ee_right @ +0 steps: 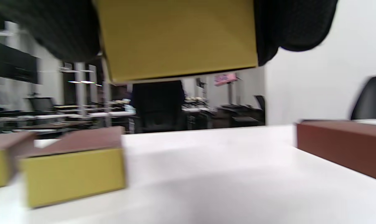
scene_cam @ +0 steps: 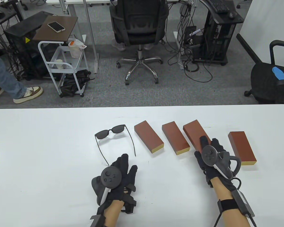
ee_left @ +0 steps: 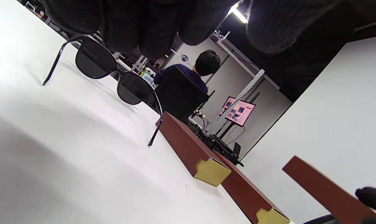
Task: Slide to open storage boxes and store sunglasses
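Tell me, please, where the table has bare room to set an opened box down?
Bare table lies left of the sunglasses and along the near edge between the left hand and right hand. The four boxes crowd the centre-right.

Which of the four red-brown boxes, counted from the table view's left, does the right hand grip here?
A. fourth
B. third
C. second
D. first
B. The right hand covers the near end of the third box, and the right wrist view shows gloved fingers on both sides of its yellow end, raised above the table.
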A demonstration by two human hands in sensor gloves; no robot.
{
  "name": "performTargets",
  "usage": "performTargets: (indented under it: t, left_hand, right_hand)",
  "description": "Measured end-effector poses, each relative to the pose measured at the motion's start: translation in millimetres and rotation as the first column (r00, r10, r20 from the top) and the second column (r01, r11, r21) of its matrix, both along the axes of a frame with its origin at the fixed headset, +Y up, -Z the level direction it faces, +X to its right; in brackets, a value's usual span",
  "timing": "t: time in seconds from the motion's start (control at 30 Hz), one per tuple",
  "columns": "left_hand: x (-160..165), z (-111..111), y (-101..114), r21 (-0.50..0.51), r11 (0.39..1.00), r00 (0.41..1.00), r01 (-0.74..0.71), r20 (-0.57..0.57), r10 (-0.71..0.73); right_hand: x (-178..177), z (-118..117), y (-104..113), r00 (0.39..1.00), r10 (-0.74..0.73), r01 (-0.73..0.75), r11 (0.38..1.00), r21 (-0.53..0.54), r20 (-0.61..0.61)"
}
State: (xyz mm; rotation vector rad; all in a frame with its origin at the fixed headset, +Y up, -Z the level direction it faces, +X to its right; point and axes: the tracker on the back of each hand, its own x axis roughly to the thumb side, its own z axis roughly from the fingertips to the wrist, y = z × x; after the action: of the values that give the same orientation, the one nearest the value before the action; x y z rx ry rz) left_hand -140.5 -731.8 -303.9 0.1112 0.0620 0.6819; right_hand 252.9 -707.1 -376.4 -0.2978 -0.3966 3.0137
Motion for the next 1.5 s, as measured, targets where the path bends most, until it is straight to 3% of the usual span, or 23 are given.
performTargets:
  t: [0.13,0.37,0.77,1.2,1.4,1.5]
  left_hand:
    - [0,-1,0,0.002,0.999,0.999,0.036,0.004,-0.036]
    - [0,-3,-3,-0.013,0.998,0.998,0.067,0.007,-0.067]
    - [0,-3,-2,0.001,0.995,0.995,0.095,0.016,-0.095]
    - [8,-4,-5,0.012,0.988,0.987,0.155,0.037,-0.156]
    - [11,-4,-6,0.034,0.977,0.976,0.211,0.045,-0.212]
    - [10,-6,-6,0.027,0.975,0.974,0.221,0.04,-0.222]
  right_hand:
    - [13,-10,-18,0.995,0.016,-0.003,0.992,-0.123,0.103]
    - [13,-18,-40,0.992,0.025,0.003,0.974,-0.228,0.121]
    - [12,-15,-44,0.992,0.001,0.043,0.941,-0.336,0.13]
    - [4,39,-7,1.0,0.0,-0.001,0.992,-0.124,-0.006]
    - [-8,60,-15,0.99,-0.024,0.027,0.999,0.019,-0.142]
    - [-8,62,-22,0.983,-0.022,0.015,0.999,-0.041,-0.183]
